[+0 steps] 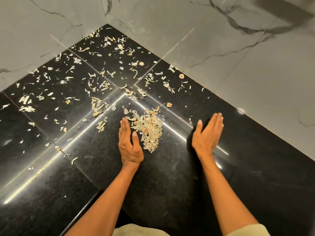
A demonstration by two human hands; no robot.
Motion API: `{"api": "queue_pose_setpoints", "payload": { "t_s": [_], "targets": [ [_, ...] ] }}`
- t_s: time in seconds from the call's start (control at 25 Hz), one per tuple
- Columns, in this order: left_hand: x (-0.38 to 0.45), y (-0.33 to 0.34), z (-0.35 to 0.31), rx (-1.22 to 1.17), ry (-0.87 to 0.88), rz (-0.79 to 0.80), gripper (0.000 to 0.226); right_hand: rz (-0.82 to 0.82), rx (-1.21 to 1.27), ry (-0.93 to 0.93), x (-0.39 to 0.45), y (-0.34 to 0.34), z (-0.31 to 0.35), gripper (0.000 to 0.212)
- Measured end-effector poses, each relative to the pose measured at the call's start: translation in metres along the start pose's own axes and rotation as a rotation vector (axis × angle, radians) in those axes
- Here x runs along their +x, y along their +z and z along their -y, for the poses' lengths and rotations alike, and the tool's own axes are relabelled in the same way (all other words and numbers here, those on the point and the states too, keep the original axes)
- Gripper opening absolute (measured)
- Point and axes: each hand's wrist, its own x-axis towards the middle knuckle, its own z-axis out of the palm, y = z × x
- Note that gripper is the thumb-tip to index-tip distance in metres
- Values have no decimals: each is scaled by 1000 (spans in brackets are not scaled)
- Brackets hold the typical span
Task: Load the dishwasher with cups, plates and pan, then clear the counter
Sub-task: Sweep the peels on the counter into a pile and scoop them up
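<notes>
Both my flat hands, left hand (129, 147) and right hand (208, 135), hold nothing; the featherlight heap of pale dry papery peelings (150, 129) between my fingers (124, 124) on the black polished stone desk (170, 184) probably needs cupping from both sides.

Peel heap (150, 130) on counter (170, 184), scattered peels (95, 82) behind.

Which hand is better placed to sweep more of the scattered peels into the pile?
Probably the left hand: it stands edge-on beside the pile, and most loose peels lie on its side. The right hand has few scraps near it.
</notes>
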Motion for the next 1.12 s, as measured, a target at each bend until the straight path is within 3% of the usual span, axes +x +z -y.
{"api": "queue_pose_setpoints", "payload": {
  "t_s": [0.08,0.16,0.28,0.36,0.48,0.6,0.76,0.92,1.04,1.12],
  "targets": [
    [-1,1,0,13,-7,-3,63,114,-151,52,2,9,8,79],
    [-2,2,-1,21,-12,-9,62,224,-182,-130,-8,27,39,83],
    [-2,2,-1,49,-14,-12,59,427,5,-453,-31,46,81,80],
    [-1,2,-2,64,-22,-14,58,515,170,-544,-33,42,90,68],
    [-2,2,-3,58,-16,-17,59,302,305,-471,5,28,73,53],
    [-1,2,-2,61,-19,-19,59,145,214,-332,88,9,35,53],
    [-2,3,-1,67,-28,-18,57,292,102,-326,145,7,21,60],
    [-1,3,-3,65,-25,-25,56,408,259,-378,100,28,53,61],
    [0,3,-3,71,-21,-37,56,565,350,-561,47,33,76,58],
    [-2,4,-2,65,-17,-33,56,513,426,-583,46,36,81,51]
  ]
}}
